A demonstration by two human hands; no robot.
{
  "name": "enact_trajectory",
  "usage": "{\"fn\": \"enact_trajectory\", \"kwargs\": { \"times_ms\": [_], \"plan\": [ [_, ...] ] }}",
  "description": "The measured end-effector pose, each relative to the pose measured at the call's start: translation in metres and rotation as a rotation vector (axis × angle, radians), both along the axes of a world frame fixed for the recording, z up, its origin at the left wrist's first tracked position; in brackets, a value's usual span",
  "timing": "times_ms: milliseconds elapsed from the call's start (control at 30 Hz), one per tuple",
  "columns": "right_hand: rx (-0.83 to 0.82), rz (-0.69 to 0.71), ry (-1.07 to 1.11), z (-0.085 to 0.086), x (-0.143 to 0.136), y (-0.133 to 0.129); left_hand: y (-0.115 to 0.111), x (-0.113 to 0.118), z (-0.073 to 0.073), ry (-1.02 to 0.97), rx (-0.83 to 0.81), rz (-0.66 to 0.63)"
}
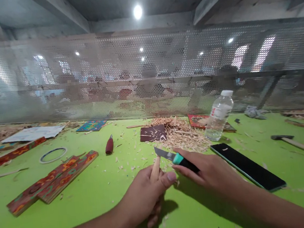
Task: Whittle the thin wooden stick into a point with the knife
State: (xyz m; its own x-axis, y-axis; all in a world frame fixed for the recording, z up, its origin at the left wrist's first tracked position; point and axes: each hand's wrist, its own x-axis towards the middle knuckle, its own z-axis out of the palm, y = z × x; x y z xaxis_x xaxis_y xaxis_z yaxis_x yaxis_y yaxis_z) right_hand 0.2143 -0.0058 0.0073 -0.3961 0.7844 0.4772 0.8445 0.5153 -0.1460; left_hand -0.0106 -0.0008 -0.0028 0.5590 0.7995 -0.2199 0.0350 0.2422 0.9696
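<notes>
Stick: a pale round wooden stick (155, 169), upright over the bright green table (97, 215), its tip tapered.
Left hand: left hand (146, 193) closed round the stick, thumb up near the blade.
Right hand: right hand (206, 170) closed on a short carving knife with black and teal handle (177, 158), blade touching the stick's top.
Progress: the heap of pale wood shavings (181, 132) suggests much carving done; the lower stick is hidden in the fist.
Nearby: 1 black phone (248, 167), 1 clear plastic bottle (219, 115), 2 painted wooden strips (52, 182).
</notes>
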Motion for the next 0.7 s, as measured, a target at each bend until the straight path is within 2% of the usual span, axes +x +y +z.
{"fn": "enact_trajectory", "kwargs": {
  "times_ms": [100, 200, 300, 467, 600, 700],
  "plan": [
    [-0.072, 0.096, -0.002, -0.001, 0.003, 0.001, 0.000, -0.004, 0.004, -0.046, -0.065, -0.091],
    [-0.133, 0.219, -0.035, 0.000, 0.004, -0.001, 0.001, -0.006, 0.008, -0.009, -0.096, -0.135],
    [-0.128, 0.260, -0.089, 0.000, 0.003, -0.004, 0.002, -0.006, 0.011, 0.030, -0.126, -0.167],
    [0.012, 0.206, -0.140, -0.002, -0.001, -0.007, 0.001, -0.002, 0.012, 0.039, -0.144, -0.123],
    [0.069, 0.076, -0.040, 0.002, -0.002, -0.006, -0.001, 0.002, 0.009, 0.028, -0.140, -0.049],
    [0.104, 0.007, 0.008, 0.004, 0.000, -0.003, 0.001, 0.001, 0.006, -0.063, -0.175, -0.047]
  ]
}}
